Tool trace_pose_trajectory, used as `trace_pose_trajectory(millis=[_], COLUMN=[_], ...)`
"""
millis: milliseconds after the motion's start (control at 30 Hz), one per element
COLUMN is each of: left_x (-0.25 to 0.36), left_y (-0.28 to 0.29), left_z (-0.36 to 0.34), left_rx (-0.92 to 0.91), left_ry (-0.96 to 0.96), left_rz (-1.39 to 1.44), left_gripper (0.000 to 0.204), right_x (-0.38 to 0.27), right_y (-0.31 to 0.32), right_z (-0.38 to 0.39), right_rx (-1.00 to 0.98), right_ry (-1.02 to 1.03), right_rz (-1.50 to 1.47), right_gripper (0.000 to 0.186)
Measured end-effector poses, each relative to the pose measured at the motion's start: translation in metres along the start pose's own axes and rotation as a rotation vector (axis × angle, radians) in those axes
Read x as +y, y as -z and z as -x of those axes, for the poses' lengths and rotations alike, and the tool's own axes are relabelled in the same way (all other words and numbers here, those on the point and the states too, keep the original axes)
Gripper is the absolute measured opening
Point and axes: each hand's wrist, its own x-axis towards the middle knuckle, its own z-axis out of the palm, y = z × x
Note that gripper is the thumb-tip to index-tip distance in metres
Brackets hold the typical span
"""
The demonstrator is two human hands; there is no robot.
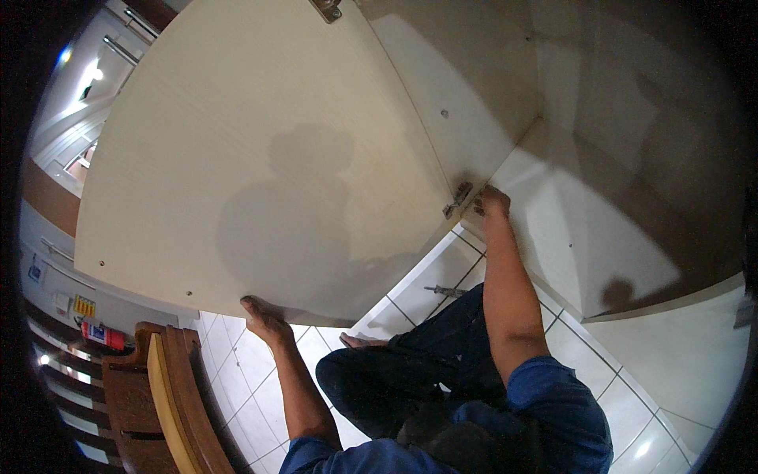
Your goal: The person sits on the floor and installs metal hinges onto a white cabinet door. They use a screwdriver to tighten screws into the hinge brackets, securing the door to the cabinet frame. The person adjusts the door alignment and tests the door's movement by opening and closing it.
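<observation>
A large cream cabinet door (181, 166) stands swung open on the left. My left hand (268, 322) grips its lower edge, with the thumb lying on the inner face. A metal hinge (458, 201) sits at the door's lower inner corner, beside the cabinet's side panel (442, 71). Just right of that hinge, my right hand (494, 202) reaches into the cabinet with curled fingers; what they hold, if anything, is too small to make out. Another hinge (326, 9) shows at the top of the door.
A grey metal piece (444, 291) lies on the white tiled floor (407, 306) by my knee. The cabinet's base panel (553, 229) extends to the right. At the lower left stands a carved wooden bench (126, 395). My shadow falls across the door.
</observation>
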Motion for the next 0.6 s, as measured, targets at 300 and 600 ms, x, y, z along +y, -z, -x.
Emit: trace_pose_trajectory(millis=[300, 600], left_x=[0.009, 0.025], left_y=[0.002, -0.013], left_z=[0.007, 0.020], left_rx=[-0.032, -0.046], left_ry=[0.122, 0.069], left_rz=[-0.004, -0.023], left_gripper=[0.077, 0.082], right_x=[-0.014, 0.002], right_y=[0.046, 0.058], right_z=[0.004, -0.010], right_rx=[0.015, -0.033], right_ry=[0.030, -0.039], right_rz=[-0.081, 0.026], right_gripper=[0.027, 0.016])
